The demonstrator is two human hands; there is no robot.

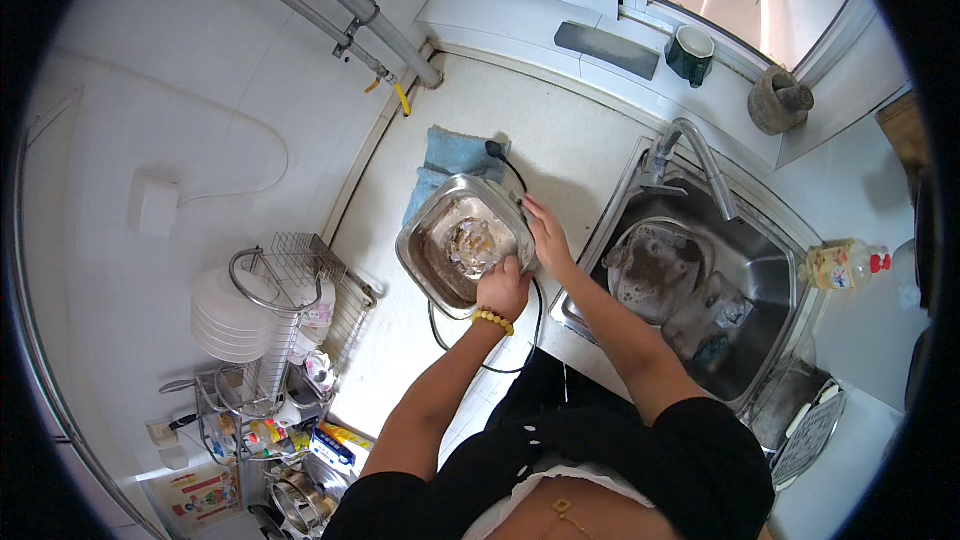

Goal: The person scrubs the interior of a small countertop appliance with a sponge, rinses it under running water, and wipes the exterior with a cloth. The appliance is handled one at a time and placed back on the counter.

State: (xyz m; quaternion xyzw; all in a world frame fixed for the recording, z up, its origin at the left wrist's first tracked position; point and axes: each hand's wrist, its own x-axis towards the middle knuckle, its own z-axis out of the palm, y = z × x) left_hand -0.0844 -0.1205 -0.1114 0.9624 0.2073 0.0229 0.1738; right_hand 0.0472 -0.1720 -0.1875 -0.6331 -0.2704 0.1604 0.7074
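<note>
A square metal pan-like vessel (424, 259) with a dirty, wet-looking inside rests on the white counter, tilted a little and overlapping a folded blue towel (452, 151). My left hand (504, 289) grips its near right rim, fingers curled at the edge. On the vessel's right outer side lies my right hand (547, 232), fingers extended against it near the corner. A black power cord (541, 322) loops around the near side, and its plug (493, 149) lies on the towel. Whether the cord joins the vessel cannot be seen.
To the right is a steel sink (761, 270) holding soapy dishes under a faucet (705, 157). A wire dish rack (300, 307) with stacked white plates (232, 315) stands left. A green mug (690, 56) and a stone mortar (772, 109) sit on the windowsill; a bottle (836, 266) lies beyond the sink.
</note>
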